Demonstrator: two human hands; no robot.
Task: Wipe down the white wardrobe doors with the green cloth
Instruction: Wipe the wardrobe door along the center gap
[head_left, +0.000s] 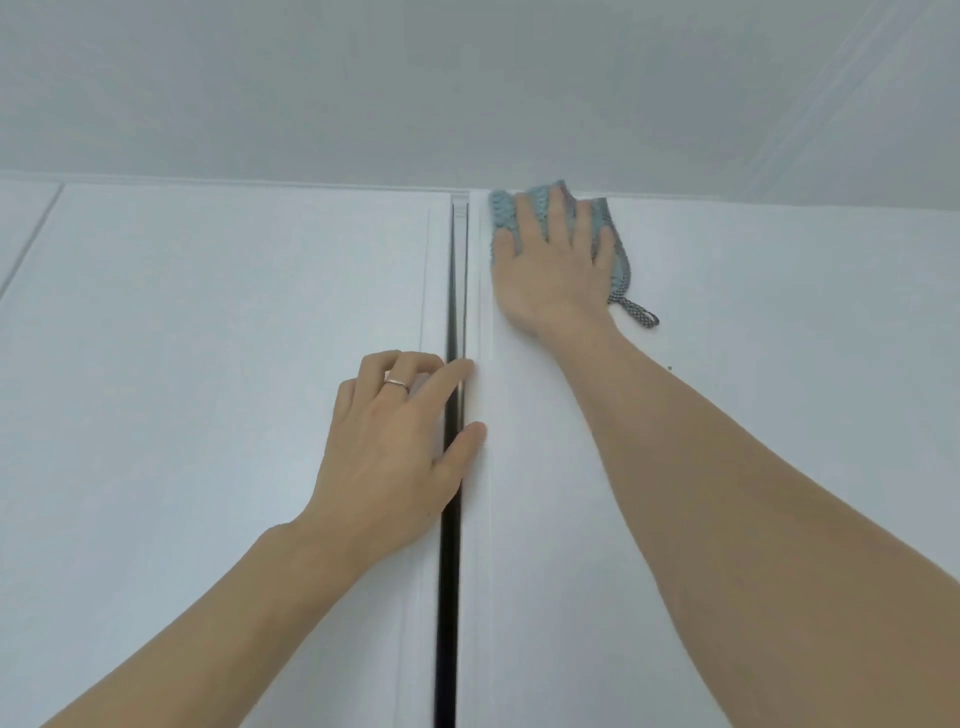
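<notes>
The green cloth (558, 228) lies flat against the top left corner of the right wardrobe door (727, 364). It is likely soft, light and limp; control it by palm pressure, not by its hanging loop. The right hand (553, 270) presses it with straight, spread fingers. The left hand (395, 447), fingers relaxed, rests on the left door (208, 364), thumb and forefinger touching the right door's edge across the dark gap (449, 519).

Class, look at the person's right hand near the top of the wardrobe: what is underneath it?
Under the right hand lies the green cloth, pressed flat against the right wardrobe door. Its edges and hanging loop show; the cloth's middle is covered.
</notes>
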